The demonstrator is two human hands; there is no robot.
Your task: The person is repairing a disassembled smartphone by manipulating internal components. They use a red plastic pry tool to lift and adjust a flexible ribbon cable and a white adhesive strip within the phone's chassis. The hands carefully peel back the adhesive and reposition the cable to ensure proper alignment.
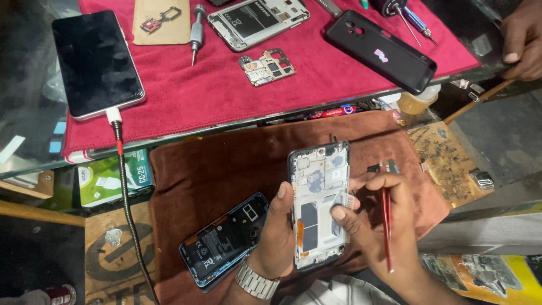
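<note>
My left hand grips the left edge of an opened phone frame, held upright over a brown cloth; a metal watch is on that wrist. My right hand touches the frame's right side with a fingertip and holds a thin red-handled tool pointing down. A second opened phone with a black battery lies on the brown cloth, just left of my left wrist.
On the red cloth above lie a phone on a charging cable, a screwdriver, an opened phone body, a circuit board and a black phone case. Another person's hand rests at top right.
</note>
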